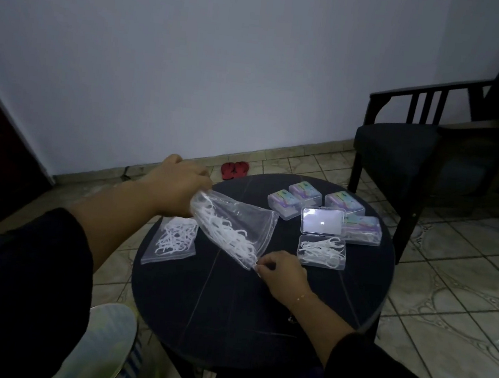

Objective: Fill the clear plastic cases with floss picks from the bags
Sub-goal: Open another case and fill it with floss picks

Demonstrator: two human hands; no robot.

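Dim round table (228, 310), frame centre: my left hand (177, 180) and right hand (282, 273) pinch the tilted bag (231, 227); floss picks (227, 233) could spill, missing the open case (321, 254).

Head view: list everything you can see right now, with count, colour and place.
held bag: 1, clear, white floss picks inside, lifted above the table's middle
flat bag: 1, clear, with picks, lying at the table's left
open case: 1, clear, part-filled with picks, lid up, right of centre
closed cases: 4, clear with pastel labels, far side of the table
table: 1, round, dark
chair: 1, dark, far right
sandals: 1 pair, red, by the wall
left hand: grips the held bag's upper end
right hand: pinches its lower corner
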